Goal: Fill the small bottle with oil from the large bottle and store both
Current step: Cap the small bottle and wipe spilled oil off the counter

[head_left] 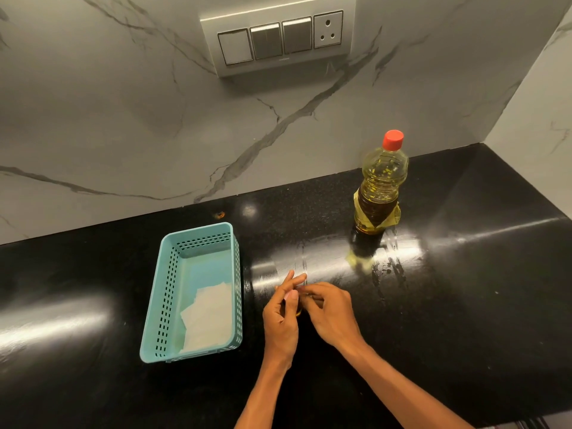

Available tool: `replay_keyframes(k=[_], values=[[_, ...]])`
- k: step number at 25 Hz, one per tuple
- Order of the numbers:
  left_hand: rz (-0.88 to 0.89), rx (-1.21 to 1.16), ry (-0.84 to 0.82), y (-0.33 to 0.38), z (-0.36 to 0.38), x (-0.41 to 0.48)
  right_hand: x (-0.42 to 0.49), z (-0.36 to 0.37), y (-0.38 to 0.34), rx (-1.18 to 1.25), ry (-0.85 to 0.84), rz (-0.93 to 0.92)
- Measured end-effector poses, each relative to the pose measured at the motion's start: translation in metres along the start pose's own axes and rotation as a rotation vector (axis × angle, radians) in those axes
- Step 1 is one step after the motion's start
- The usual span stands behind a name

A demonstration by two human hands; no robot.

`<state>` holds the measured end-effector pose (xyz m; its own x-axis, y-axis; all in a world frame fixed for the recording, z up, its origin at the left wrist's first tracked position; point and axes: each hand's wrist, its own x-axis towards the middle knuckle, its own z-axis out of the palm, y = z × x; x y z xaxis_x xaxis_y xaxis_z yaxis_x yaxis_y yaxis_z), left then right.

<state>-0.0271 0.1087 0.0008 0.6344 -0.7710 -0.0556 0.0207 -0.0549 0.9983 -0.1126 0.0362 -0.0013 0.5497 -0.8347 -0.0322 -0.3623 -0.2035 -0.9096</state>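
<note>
The large oil bottle (381,187) with a red cap (392,139) stands upright on the black counter (464,289) at the back right, capped and apart from both hands. The small bottle (299,311) is almost wholly hidden between my hands near the counter's middle; only a yellowish sliver shows. My left hand (281,317) holds it with thumb and curled fingers, two fingers pointing up. My right hand (329,311) pinches at its top, where a thin clear part shows.
A teal perforated basket (161,305) with white paper in its bottom sits left of my hands. Oily smears streak the counter between my hands and the large bottle. A marble wall with a switch panel (278,38) rises behind; a side wall closes the right.
</note>
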Motion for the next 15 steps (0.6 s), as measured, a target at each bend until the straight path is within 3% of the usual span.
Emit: replay_keyframes(k=[8,12,15], values=[[0.043,0.021,-0.01,-0.001,-0.003,0.0,-0.002,0.002,0.01,-0.039,-0.018,0.041],[0.15,0.243,0.15,-0.002,-0.006,-0.001,-0.009,0.001,0.004,0.115,0.053,0.136],[0.108,0.28,0.212,0.007,-0.002,-0.006,-0.014,0.001,0.0,0.192,0.077,0.151]])
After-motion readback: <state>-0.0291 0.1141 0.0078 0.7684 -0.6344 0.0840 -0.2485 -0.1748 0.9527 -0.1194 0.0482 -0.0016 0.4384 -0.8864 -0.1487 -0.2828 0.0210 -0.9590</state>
